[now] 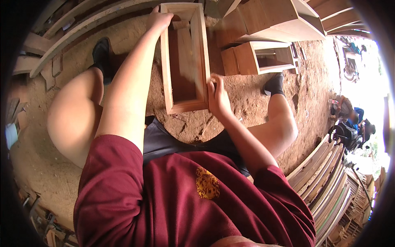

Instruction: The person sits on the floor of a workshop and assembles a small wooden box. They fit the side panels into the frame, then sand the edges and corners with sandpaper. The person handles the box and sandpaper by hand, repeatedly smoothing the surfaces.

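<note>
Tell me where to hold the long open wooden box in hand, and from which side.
Probably grip the wooden box by its two long rims, coming from left and right: they run along both sides of a hollow middle. The left hand clasps the far left corner; the right hand is at the right side, nearer the body.

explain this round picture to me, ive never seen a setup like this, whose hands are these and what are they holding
There is no machine: these are a person's own bare hands, seen by a wide fisheye camera worn on the head, looking down. That is why edges bend and the maroon shirt fills the bottom. The left hand grips the far left corner of an open wooden box; the right hand is at its right side. Another wooden box sits right of it on the dirt floor.
</note>
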The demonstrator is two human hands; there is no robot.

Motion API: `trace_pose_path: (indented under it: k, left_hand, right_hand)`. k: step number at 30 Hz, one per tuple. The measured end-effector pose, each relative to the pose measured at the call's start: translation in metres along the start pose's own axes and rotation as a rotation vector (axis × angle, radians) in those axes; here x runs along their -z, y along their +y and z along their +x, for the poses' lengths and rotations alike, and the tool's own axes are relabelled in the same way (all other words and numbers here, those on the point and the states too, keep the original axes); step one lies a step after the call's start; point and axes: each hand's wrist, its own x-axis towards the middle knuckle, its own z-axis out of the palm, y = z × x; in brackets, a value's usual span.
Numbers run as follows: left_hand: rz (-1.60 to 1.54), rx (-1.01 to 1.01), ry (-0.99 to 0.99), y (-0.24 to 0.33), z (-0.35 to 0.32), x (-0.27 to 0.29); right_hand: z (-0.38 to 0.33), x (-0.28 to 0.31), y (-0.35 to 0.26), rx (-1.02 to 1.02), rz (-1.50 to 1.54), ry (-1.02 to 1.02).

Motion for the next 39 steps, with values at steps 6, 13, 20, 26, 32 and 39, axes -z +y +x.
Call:
trace_pose_path:
  k: [6, 13, 20, 26, 32, 39]
  left_hand:
    - [-0.075, 0.031, -0.023, -0.003, 0.004, 0.0]
    - [-0.007, 0.098, 0.044, 0.001, -0.002, 0.0]
    - [-0.065, 0.082, -0.098, 0.002, 0.005, 0.003]
    - [-0.066, 0.074, -0.026, 0.002, 0.004, -0.002]
    - [-0.076, 0.104, -0.009, -0.004, 0.01, -0.011]
    - [-0.056, 0.08, -0.017, -0.01, 0.01, 0.002]
  right_hand:
    - [0.008, -0.01, 0.008, 0.057, -0.007, 0.123]
    - [0.11, -0.001, -0.041, 0.017, -0.072, 0.091]
    - [0.2, -0.002, -0.068, 0.068, -0.055, 0.161]
    - [0.271, 0.001, -0.081, 0.024, 0.074, 0.19]
    - [0.32, 0.006, -0.089, 0.231, 0.01, 0.229]
    - [0.276, 0.006, -0.096, 0.103, -0.043, 0.15]
